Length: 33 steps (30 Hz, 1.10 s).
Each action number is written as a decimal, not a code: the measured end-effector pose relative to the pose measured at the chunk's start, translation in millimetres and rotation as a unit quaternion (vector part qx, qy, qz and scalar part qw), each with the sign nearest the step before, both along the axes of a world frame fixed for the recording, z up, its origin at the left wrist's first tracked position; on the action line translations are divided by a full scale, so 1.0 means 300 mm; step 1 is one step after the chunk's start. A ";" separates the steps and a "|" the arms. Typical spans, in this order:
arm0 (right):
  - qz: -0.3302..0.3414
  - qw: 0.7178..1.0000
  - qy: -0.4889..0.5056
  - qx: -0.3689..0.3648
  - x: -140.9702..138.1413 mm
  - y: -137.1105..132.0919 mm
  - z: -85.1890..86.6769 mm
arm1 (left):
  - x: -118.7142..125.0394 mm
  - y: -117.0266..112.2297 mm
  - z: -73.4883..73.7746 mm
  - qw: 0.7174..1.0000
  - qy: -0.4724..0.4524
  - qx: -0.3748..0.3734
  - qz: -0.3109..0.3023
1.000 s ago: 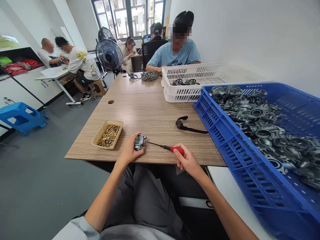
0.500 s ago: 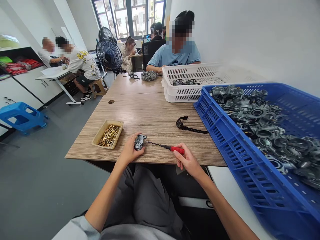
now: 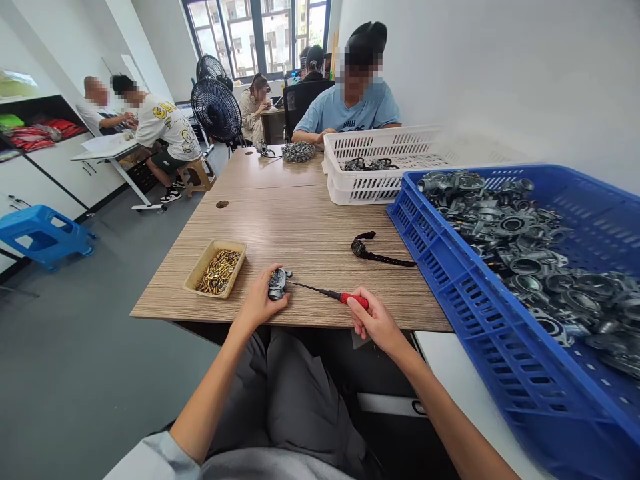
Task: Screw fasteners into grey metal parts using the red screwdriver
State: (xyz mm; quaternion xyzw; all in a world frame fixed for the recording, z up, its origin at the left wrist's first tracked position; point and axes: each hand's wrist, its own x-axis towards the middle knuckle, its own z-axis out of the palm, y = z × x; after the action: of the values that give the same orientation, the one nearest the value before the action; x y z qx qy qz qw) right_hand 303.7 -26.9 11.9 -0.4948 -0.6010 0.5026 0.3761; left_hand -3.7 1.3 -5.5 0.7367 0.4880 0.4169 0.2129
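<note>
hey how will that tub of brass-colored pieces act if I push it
The tub probably feels heavy for its size, given the many metallic-looking pieces inside. Being low and broad, it should slide rather than tip. Loosely heaped, the pieces may shift.

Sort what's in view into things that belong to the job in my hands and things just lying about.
Likely the job:
metal part, in left hand
red-handled screwdriver, in right hand
tray of brass pieces
blue crate of metal castings

Seemingly lying about:
black watch
blue stool
</note>
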 end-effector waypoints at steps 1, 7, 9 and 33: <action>0.000 1.000 -0.001 0.001 -0.001 -0.001 0.004 | 0.000 0.000 0.000 1.000 -0.001 0.001 0.001; -0.010 1.000 -0.011 0.000 -0.008 -0.007 0.025 | 0.001 0.001 0.003 1.000 0.003 0.013 0.002; -0.012 1.000 -0.011 -0.002 -0.011 -0.008 0.028 | 0.002 0.000 0.006 1.000 0.006 0.011 0.002; -0.014 1.000 -0.011 -0.005 -0.016 -0.007 0.028 | -0.001 0.007 -0.012 1.000 0.005 0.019 0.001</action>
State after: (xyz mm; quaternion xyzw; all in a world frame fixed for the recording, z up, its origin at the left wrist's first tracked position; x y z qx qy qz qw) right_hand 298.8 -29.0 20.3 -0.5109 -0.5955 0.4944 0.3741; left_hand -3.8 3.5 -9.0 0.7421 0.4817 0.4227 0.1963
